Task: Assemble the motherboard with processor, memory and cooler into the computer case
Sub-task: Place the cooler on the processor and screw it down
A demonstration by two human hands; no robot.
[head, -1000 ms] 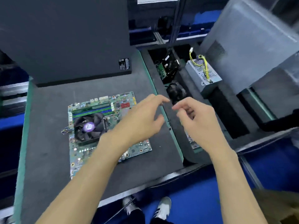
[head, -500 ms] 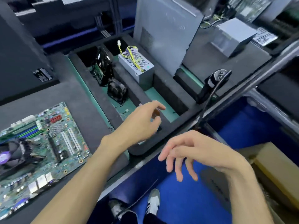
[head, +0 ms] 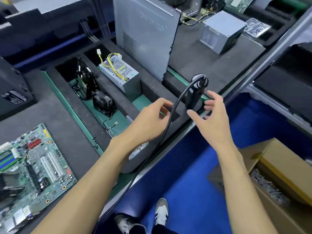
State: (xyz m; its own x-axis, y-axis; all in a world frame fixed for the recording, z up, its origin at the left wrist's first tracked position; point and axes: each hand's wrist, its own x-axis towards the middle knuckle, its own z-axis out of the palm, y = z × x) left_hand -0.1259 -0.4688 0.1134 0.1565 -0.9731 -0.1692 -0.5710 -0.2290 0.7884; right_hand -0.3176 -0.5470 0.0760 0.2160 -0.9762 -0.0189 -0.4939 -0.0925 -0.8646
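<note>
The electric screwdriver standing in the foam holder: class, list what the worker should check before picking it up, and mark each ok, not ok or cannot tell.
1. Electric screwdriver upright in its slot: ok.
2. Right hand open, beside the tool, holding nothing: ok.
3. Left hand holding nothing: ok, though it sits close to the cable.
4. Cable free of snags along the bench edge: cannot tell; it runs behind the left hand.
5. Motherboard flat on the foam mat, ready: ok.
6. Bit fitted in the tool: cannot tell, its tip is hidden in the holder.
</note>
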